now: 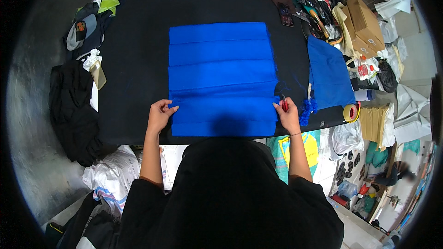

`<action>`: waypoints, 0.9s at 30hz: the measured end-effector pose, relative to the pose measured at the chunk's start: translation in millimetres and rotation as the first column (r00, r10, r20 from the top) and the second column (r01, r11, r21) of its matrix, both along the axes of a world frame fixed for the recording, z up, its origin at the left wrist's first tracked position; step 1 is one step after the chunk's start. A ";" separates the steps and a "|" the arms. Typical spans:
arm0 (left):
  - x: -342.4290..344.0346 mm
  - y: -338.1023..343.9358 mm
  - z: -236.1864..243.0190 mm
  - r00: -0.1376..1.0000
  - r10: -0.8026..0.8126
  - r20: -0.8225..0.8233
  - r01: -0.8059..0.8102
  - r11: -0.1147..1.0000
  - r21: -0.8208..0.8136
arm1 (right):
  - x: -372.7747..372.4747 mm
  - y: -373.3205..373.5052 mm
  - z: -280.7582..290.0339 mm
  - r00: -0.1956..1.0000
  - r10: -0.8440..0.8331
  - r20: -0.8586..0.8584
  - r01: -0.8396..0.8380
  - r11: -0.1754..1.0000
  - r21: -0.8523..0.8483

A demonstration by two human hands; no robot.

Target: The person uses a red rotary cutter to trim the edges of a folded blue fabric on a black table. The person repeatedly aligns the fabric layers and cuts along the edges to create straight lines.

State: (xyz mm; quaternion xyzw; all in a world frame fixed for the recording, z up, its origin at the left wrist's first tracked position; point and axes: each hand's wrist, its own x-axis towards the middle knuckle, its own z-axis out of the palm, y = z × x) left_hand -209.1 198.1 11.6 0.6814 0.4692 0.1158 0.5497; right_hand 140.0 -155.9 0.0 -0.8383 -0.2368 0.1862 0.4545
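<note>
A bright blue cloth (pixel 217 74) lies on the black-covered table in front of me, with several crosswise folds or creases and a frayed right edge. My left hand (pixel 160 114) pinches its left edge near the lower part. Level with it on the other side, my right hand (pixel 289 118) grips the right edge between thumb and fingers. A small red-handled tool (pixel 284 105) is also tucked in the right hand; its working end is mostly hidden. Loose blue threads trail off beside that hand.
At the right lie a folded blue cloth (pixel 328 76), a tuft of blue threads (pixel 307 111), a tape roll (pixel 350 112) and a dark phone (pixel 285 14). Cardboard boxes (pixel 364 23) stand beyond. Black clothing (pixel 74 106) and a grey cap (pixel 79 32) sit along the left edge.
</note>
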 end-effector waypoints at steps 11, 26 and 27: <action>-47.3 -12.4 14.5 0.965 0.008 0.264 0.053 0.973 -0.223 | -15.2 -42.9 54.3 0.980 0.010 -0.200 0.004 0.998 0.069; -67.3 -46.2 -19.8 0.978 0.099 0.182 -0.066 0.981 -0.180 | -42.3 -69.3 37.0 0.895 -0.075 -0.440 0.069 0.997 -0.029; -65.3 -45.0 -22.2 0.976 0.105 0.189 -0.074 0.984 -0.163 | -41.8 -65.1 39.1 0.896 -0.095 -0.433 0.094 0.995 -0.024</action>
